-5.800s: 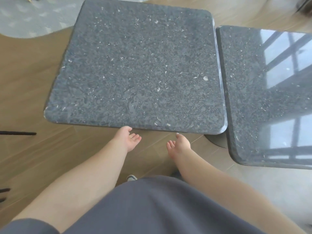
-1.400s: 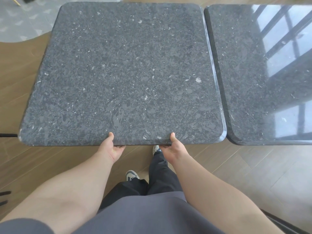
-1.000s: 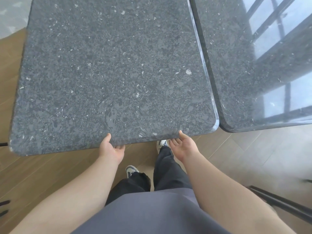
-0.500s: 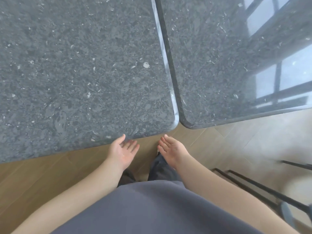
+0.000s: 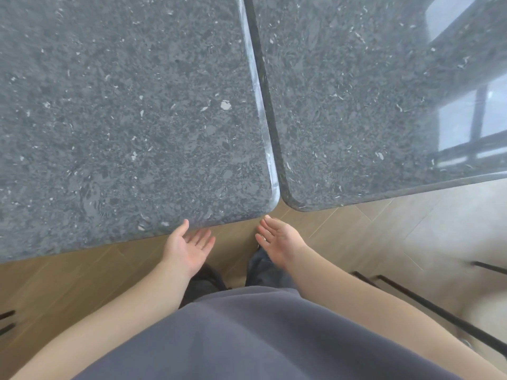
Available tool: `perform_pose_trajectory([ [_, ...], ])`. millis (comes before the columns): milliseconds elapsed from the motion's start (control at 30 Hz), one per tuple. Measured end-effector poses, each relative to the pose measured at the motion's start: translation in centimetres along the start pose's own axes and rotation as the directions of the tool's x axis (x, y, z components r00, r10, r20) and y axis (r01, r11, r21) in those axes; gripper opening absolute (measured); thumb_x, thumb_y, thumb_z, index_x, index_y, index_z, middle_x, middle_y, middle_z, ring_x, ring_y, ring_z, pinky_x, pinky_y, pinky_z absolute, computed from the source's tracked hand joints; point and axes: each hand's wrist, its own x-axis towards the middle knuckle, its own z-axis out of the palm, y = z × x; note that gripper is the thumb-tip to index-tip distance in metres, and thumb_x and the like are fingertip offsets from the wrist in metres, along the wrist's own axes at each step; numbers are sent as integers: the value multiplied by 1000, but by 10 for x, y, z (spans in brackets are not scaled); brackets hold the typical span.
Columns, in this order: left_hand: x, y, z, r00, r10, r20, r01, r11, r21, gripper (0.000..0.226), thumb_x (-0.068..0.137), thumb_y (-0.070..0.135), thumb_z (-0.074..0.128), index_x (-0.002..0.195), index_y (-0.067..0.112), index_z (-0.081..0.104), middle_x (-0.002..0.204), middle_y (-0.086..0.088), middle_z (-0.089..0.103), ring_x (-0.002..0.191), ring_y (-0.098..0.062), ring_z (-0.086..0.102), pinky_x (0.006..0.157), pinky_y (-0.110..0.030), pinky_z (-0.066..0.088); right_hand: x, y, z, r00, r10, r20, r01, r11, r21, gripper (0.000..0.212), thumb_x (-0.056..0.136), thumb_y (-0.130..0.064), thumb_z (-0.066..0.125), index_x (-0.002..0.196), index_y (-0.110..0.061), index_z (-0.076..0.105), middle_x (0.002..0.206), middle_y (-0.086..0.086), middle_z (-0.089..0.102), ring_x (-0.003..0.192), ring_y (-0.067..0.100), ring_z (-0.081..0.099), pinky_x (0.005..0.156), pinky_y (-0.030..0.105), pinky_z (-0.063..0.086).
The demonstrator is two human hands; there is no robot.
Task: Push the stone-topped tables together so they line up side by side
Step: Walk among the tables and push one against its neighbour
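Observation:
Two dark grey speckled stone-topped tables fill the upper view. The left table [image 5: 123, 111] and the right table [image 5: 370, 100] stand side by side, their long edges meeting along a thin seam, their near rounded corners close together. My left hand [image 5: 189, 246] hovers palm up just below the left table's near edge, its thumb tip at the rim, fingers straight and empty. My right hand [image 5: 278, 239] is held palm up below the meeting corners, touching nothing.
Wood-look floor [image 5: 68, 281] lies under the tables, paler tile [image 5: 439, 231] to the right. Thin black metal bars [image 5: 428, 305] of some furniture run across the lower right. My dark trousers and grey top fill the bottom.
Both hands let go of the left table's near edge and drew back, palms up. The left table now stands against the right one. The view shifted left and closer to the seam.

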Motion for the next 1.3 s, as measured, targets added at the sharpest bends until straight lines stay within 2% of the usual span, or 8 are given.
perform_pose_trajectory([
  [500,5,153,-128,1000,9,28,-5,991,-130,69,101,31,60,156,7,25,153,-18,43,141,-35,44,112,-53,39,-2,131,126,999,-46,-25,45,998,-43,61,102,-23,59,154,-3,32,161,16,34,148,29,35,118,42,37],
  [767,29,215,-169,996,2,88,10,991,-134,66,100,33,63,152,8,31,136,-19,48,141,-36,43,113,-55,36,8,179,176,993,-65,-97,72,995,66,57,104,-32,54,152,-9,36,160,12,38,149,28,35,118,42,35],
  [867,38,222,-162,996,18,82,-7,992,-125,66,97,36,66,150,10,35,146,-16,46,139,-36,44,116,-53,34,17,177,174,995,-66,-77,75,990,118,52,104,-35,53,148,-10,42,156,10,44,147,25,37,120,39,32],
  [900,42,224,-158,997,35,73,-25,990,-136,66,96,37,67,149,10,38,145,-14,48,133,-35,49,114,-53,39,21,175,174,995,-68,-72,78,987,140,49,104,-36,53,145,-10,46,153,9,48,145,25,41,119,39,34],
  [967,48,225,-150,995,70,70,-56,982,-181,55,95,37,69,140,12,50,136,-13,60,115,-32,63,90,-51,56,31,168,175,994,-69,-81,84,977,197,47,100,-37,60,136,-8,53,142,11,58,133,27,54,112,38,42],
  [1067,57,219,-146,992,118,50,-102,966,-239,40,93,38,71,123,14,60,123,-12,70,107,-32,70,71,-47,60,44,158,183,997,-53,-59,70,936,345,46,96,-33,68,132,-7,59,128,16,66,118,34,65,106,49,49],
  [1167,57,219,-146,990,130,47,-114,962,-248,43,92,38,72,124,13,59,121,-14,71,108,-33,70,75,-49,62,44,156,187,999,-31,-28,40,907,418,41,97,-29,67,130,-6,61,126,17,68,118,35,64,107,52,48],
  [1300,56,226,-146,992,103,73,-84,969,-230,43,97,35,66,131,11,56,127,-16,68,114,-37,66,99,-58,52,39,148,184,1000,-9,7,5,917,399,39,98,-25,65,130,-2,60,129,18,66,121,37,62,110,53,45],
])
